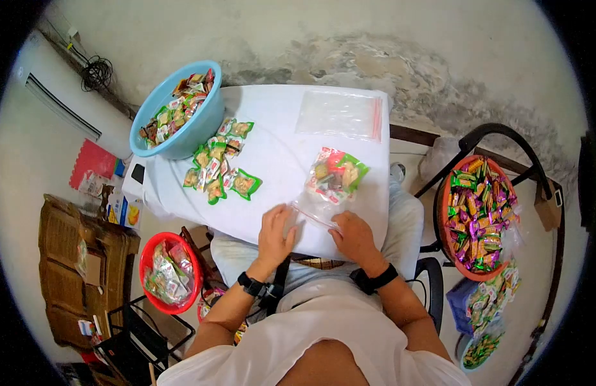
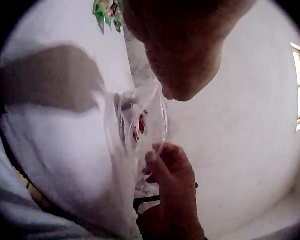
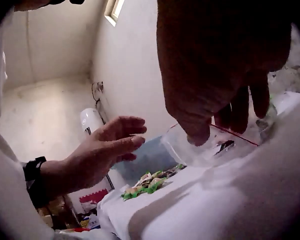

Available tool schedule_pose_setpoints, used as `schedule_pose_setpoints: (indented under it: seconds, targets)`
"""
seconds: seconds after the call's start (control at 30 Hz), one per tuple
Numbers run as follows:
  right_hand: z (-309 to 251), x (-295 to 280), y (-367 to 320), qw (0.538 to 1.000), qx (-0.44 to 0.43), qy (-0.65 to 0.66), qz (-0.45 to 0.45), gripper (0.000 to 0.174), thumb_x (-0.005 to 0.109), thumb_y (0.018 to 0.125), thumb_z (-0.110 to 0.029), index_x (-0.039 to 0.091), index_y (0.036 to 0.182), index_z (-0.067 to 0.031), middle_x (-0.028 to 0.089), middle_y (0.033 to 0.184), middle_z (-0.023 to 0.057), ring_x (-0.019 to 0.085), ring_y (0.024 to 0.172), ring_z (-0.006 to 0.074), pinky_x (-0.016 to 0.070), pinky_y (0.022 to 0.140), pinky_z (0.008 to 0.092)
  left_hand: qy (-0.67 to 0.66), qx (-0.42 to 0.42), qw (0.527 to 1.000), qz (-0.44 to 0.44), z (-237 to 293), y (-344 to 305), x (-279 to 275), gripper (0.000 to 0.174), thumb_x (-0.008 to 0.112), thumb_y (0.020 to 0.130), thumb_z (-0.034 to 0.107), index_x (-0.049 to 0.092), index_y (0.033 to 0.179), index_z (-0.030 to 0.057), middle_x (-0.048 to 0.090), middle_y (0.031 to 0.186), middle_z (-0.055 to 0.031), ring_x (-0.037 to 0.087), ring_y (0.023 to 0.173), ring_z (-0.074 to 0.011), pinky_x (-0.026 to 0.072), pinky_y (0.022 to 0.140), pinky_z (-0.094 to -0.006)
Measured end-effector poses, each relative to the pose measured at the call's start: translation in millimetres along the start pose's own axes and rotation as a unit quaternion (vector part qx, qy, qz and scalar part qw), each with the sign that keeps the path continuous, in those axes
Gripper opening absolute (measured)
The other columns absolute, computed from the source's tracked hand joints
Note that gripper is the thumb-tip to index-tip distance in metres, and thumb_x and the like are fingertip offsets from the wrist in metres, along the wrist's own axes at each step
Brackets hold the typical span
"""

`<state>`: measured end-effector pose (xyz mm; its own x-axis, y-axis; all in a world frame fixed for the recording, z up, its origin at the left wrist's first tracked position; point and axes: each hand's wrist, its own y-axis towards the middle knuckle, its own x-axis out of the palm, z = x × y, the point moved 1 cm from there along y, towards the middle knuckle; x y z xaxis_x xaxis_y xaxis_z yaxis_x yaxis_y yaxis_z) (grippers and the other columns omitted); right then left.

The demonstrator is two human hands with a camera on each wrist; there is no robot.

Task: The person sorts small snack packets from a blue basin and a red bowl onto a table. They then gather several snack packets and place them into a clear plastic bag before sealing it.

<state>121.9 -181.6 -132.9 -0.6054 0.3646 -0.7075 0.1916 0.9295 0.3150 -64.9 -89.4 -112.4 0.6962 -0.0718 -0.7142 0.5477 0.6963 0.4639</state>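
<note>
A clear zip-lock bag with small snack packets inside lies on the white-covered table, its mouth toward the person. At the right end of that mouth, my right hand pinches the edge between thumb and fingers, seen also in the left wrist view as the right hand. My left hand is beside the bag's left corner. In the right wrist view, the left hand has loosely bent fingers and nothing between them. Left of the bag lies a group of green-edged snack packets.
A blue basin of packets stands at the table's back left. Flat empty bags lie at the back right. Red tubs of wrapped snacks flank the table. A chair's black armrest is at the right.
</note>
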Motion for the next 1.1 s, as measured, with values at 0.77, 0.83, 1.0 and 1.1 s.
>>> schedule_pose_setpoints:
  seconds: [0.77,0.83,1.0,1.1]
  targets:
    - [-14,-8,12,0.998,-0.042,0.031,0.044,0.006,0.063,0.077,-0.008,0.057,0.078,-0.0061,0.054,0.071,0.0103,0.055,0.064,0.0295,0.044,0.055,0.0381,0.275,-0.141,0.951,0.009,-251,155,31,0.035,0.051,0.075,0.011,0.052,0.109,0.0058,0.05,0.11,-0.0231,0.047,0.101,-0.0419,0.0402,0.088,-0.049]
    - [-15,-9,13,0.999,-0.035,0.023,0.018,0.007,0.062,0.077,-0.011,0.057,0.078,-0.0069,0.055,0.074,0.0097,0.055,0.068,0.0298,0.044,0.057,0.0396,0.266,-0.197,0.942,-0.055,-243,156,22,0.028,0.051,0.076,0.013,0.056,0.104,0.0098,0.053,0.105,-0.0208,0.048,0.1,-0.0404,0.0421,0.086,-0.0484]
    - [-14,-1,12,0.998,-0.025,0.054,0.027,0.006,0.061,0.078,-0.012,0.057,0.079,-0.0069,0.055,0.075,0.0099,0.055,0.069,0.0302,0.0445,0.058,0.0398,0.271,-0.187,0.94,-0.092,-221,151,11,0.023,0.054,0.079,0.018,0.055,0.101,0.0098,0.054,0.102,-0.0207,0.049,0.098,-0.0403,0.0442,0.08,-0.0476]
    - [-16,0,14,0.997,-0.004,0.072,0.032,0.007,0.061,0.079,-0.012,0.058,0.081,-0.0061,0.056,0.075,0.0104,0.056,0.07,0.0302,0.0453,0.058,0.0388,0.19,-0.151,0.968,-0.071,-223,143,9,0.025,0.053,0.08,0.012,0.053,0.104,0.0096,0.055,0.102,-0.0213,0.053,0.09,-0.0383,0.0454,0.075,-0.0463]
